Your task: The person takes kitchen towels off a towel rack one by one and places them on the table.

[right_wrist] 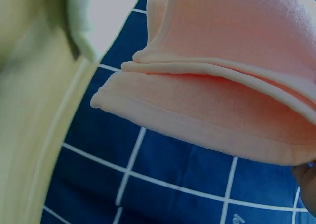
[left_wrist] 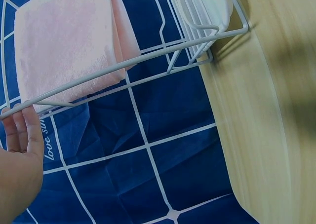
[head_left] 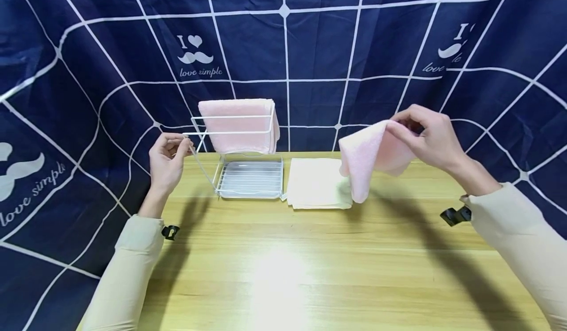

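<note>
My left hand (head_left: 167,163) grips the upper left corner of a white wire rack (head_left: 204,166), thumb and fingers around the rod. In the left wrist view its fingers (left_wrist: 32,130) curl on that rod. Over the rack's top bars hangs a folded pink towel (head_left: 239,124). On the right, my right hand (head_left: 427,134) pinches a second pink towel (head_left: 372,149) by its upper edge. This towel droops in folds in the air, its lower tip overlapping a folded pale yellow towel (head_left: 316,181) on the table. In the right wrist view the pink towel's layers (right_wrist: 222,95) hang loosely apart.
The rack's lower level holds a pale tray (head_left: 250,183) under wire bars. Rack and yellow towel stand side by side at the back edge of the wooden table (head_left: 274,252). Close behind hangs a dark blue curtain (head_left: 319,45) with white lines, wrapping round both sides.
</note>
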Tool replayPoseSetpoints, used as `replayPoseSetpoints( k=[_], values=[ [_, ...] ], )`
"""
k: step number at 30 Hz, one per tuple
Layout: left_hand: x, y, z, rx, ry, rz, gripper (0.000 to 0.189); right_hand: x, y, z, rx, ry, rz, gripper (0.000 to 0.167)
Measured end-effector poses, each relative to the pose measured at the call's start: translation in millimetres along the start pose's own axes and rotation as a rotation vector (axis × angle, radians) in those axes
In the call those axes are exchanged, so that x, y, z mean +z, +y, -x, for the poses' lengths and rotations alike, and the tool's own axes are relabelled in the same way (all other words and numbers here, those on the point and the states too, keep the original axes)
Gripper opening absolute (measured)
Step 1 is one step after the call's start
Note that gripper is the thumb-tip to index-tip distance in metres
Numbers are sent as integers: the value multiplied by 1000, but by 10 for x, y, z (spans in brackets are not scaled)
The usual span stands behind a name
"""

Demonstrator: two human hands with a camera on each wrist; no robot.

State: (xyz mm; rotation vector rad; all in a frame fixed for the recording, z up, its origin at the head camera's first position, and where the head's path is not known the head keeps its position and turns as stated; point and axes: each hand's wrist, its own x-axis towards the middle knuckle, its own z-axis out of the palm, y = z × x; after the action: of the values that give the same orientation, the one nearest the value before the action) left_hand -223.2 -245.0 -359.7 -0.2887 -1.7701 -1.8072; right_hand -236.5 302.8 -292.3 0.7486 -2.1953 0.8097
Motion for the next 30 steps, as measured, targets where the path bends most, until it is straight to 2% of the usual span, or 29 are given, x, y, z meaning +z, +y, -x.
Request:
replayPoseSetpoints(
  k=[5, 16, 22, 30],
  values=[
    [0, 5, -8, -4, 3, -13, 27, -8, 73, 189, 5, -40, 40, 20],
    [-8, -4, -30, 4, 0, -24, 32, -78, 121, 525, 88, -81, 76, 20],
    [-5, 6, -28, 6, 6, -30, 34, -142, 145, 672, 115, -94, 106, 20],
    [-13, -21, -10, 15, 7, -26, 34, -266, 68, 815, 128, -155, 116, 19]
  ],
)
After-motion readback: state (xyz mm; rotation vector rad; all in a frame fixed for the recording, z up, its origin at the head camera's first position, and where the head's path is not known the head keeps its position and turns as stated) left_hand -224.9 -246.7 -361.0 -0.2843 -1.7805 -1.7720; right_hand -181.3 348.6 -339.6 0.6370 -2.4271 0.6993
